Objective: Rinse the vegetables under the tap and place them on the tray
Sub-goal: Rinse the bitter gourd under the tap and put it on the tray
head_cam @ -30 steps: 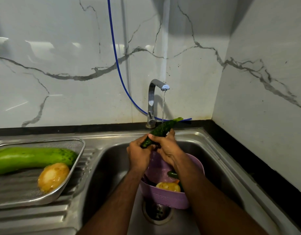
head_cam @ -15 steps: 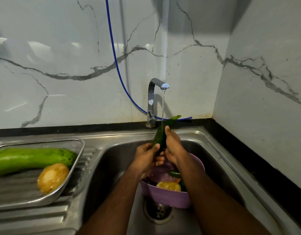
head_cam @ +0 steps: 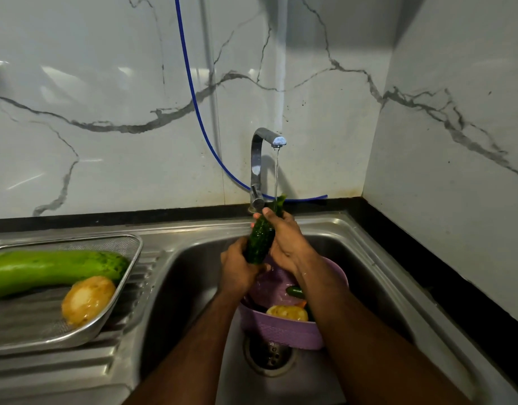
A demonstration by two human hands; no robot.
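Dark green bitter gourd [head_cam: 259, 241] held upright under running tap [head_cam: 269, 138], above sink [head_cam: 193, 273]. Left hand [head_cam: 237, 270] gripping lower end, right hand [head_cam: 287, 241] wrapped round upper part. Probably light, firm, bumpy, slippery wet; best gripped mid-body.

I find no writing, label, brand, number or sign that I can read anywhere in my view.
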